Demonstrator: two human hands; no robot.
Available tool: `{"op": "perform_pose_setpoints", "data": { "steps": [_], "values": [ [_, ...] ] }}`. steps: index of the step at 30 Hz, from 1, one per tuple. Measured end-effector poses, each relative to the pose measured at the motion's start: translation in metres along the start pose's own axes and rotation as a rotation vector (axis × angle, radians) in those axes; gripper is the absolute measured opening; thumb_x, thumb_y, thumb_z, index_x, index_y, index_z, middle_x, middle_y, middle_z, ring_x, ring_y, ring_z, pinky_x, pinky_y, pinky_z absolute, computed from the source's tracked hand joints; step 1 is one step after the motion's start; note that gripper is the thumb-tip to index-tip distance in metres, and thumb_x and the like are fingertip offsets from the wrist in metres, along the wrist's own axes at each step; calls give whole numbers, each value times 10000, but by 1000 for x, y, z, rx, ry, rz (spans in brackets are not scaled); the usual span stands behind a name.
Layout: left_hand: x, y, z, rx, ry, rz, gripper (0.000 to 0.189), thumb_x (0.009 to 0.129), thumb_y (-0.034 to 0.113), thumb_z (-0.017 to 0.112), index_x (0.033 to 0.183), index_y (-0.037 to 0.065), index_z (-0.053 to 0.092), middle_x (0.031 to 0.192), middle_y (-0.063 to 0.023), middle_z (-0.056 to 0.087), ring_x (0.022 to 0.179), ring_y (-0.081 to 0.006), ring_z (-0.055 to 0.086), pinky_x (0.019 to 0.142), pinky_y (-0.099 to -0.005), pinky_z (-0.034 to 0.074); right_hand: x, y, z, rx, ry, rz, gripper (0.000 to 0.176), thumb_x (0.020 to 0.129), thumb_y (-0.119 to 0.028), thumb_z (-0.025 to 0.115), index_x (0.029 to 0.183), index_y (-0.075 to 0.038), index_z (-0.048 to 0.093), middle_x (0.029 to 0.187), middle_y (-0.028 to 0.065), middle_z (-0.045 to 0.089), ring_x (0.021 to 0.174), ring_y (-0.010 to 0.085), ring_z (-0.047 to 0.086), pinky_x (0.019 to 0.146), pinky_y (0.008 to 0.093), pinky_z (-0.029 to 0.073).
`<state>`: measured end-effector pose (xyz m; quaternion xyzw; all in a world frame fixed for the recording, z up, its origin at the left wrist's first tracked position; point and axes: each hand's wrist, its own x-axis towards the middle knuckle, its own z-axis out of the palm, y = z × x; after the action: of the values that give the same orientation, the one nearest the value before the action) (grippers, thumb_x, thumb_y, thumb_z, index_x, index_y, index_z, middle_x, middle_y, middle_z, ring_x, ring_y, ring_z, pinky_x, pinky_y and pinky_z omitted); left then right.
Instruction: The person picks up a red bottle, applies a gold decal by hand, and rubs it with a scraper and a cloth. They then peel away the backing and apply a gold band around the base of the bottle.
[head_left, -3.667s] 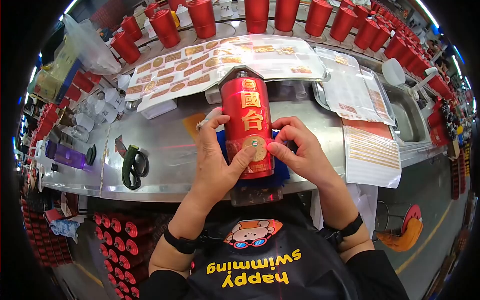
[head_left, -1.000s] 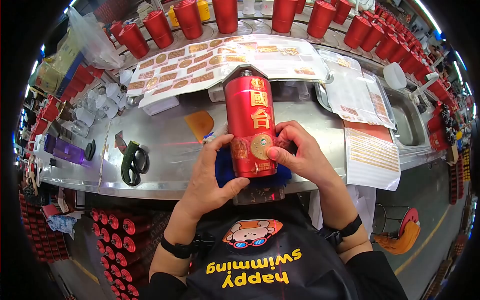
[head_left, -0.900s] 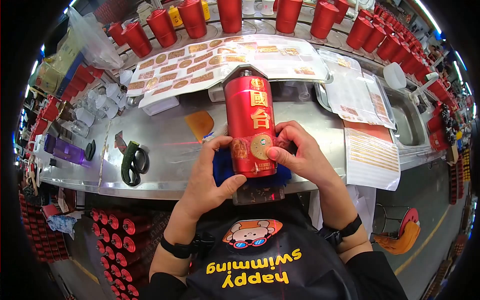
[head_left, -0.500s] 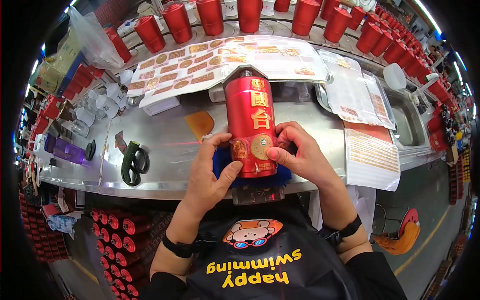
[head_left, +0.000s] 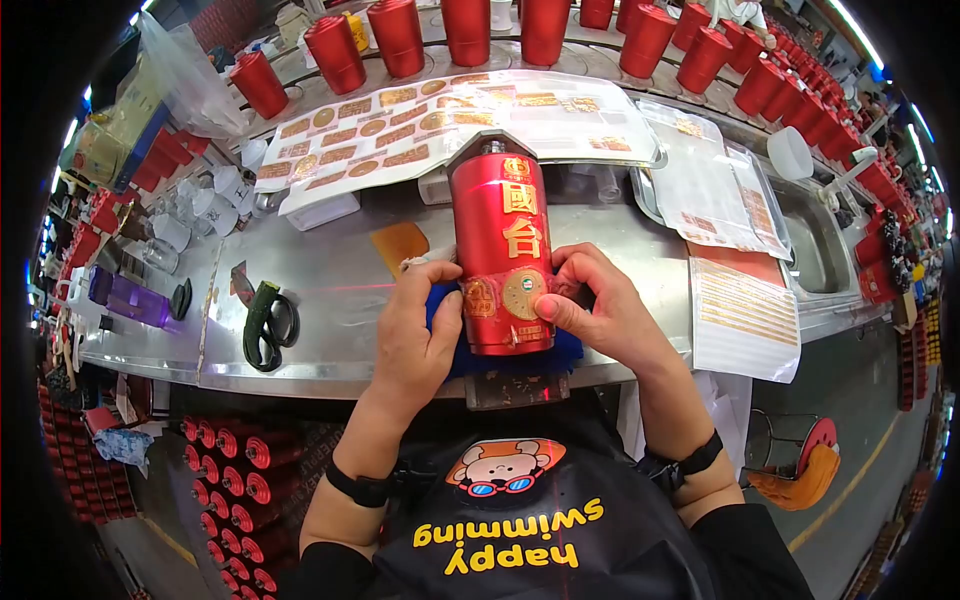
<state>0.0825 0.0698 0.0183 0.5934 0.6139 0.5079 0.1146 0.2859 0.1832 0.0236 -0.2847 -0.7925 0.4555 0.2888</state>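
Observation:
A red bottle (head_left: 502, 235) with gold characters lies on a blue pad (head_left: 565, 352) at the front edge of the steel bench (head_left: 340, 300). My left hand (head_left: 420, 335) grips its left side, thumb against a rectangular gold sticker (head_left: 477, 296). My right hand (head_left: 600, 310) holds the right side, its thumb tip pressed beside a round gold seal (head_left: 521, 291) near the bottle's base.
Sticker sheets (head_left: 400, 125) lie behind the bottle, more sheets (head_left: 700, 180) to the right. Rows of red bottles (head_left: 460, 25) stand on a conveyor at the back. Black scissors (head_left: 265, 325), an orange scraper (head_left: 398, 245) and a purple container (head_left: 130, 305) sit on the left. A sink (head_left: 815, 240) is right.
My left thumb has slid from the bottle's lower front to its left side at the rectangular sticker. The red bottles on the back conveyor have shifted along. My right hand has stayed put.

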Motion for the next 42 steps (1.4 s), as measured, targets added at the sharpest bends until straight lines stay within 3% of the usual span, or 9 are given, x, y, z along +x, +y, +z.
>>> {"op": "perform_pose_setpoints", "data": {
  "steps": [5, 11, 20, 23, 29, 36, 42],
  "values": [
    [3, -3, -1, 91, 2, 50, 114, 900, 40, 561, 1008, 3, 563, 918, -148, 616, 840, -293, 613, 754, -360, 474, 0, 0, 0, 8, 0, 3, 482, 842, -438, 728, 867, 8, 545, 1009, 123, 551, 849, 215, 549, 743, 315, 475],
    [4, -5, -6, -80, 16, -24, 81, 903, 51, 552, 971, 9, 564, 881, -128, 604, 744, -256, 591, 696, -331, 474, 0, -1, 0, 12, -5, 7, 481, 842, -433, 729, 864, 10, 544, 994, 118, 546, 833, 205, 542, 732, 312, 474],
    [5, -2, 3, 53, 56, 17, 96, 872, 44, 568, 961, 9, 562, 916, -138, 630, 851, -325, 613, 766, -381, 471, 0, 0, 0, 14, -2, 1, 476, 844, -425, 729, 873, 15, 547, 989, 116, 546, 830, 200, 542, 735, 309, 471],
    [7, -2, 0, 111, 29, 44, 91, 868, 39, 567, 955, 13, 561, 900, -138, 620, 823, -328, 600, 756, -375, 470, 0, 0, 0, 0, -5, -1, 474, 846, -423, 727, 875, 15, 548, 993, 115, 546, 834, 197, 544, 736, 308, 472],
    [5, -6, -9, -151, 1, -89, 102, 863, 33, 559, 963, 17, 565, 881, -142, 596, 787, -311, 580, 747, -361, 465, 0, -1, -1, 15, -15, 23, 476, 847, -418, 726, 904, 26, 564, 998, 112, 546, 828, 184, 546, 733, 300, 471],
    [5, -3, 0, 133, 51, 99, 139, 835, 38, 588, 973, 27, 583, 902, -148, 613, 862, -358, 582, 769, -419, 458, 0, -4, -1, 21, -18, 29, 448, 851, -392, 728, 864, 20, 552, 1023, 114, 551, 798, 169, 545, 717, 291, 472],
    [8, -2, -7, 34, 38, 53, 94, 828, 29, 583, 920, 26, 565, 867, -151, 601, 840, -355, 579, 753, -423, 450, 0, 0, -1, 38, -11, 15, 423, 849, -368, 733, 844, 7, 537, 1036, 109, 555, 799, 156, 539, 713, 283, 468]
  ]
}}
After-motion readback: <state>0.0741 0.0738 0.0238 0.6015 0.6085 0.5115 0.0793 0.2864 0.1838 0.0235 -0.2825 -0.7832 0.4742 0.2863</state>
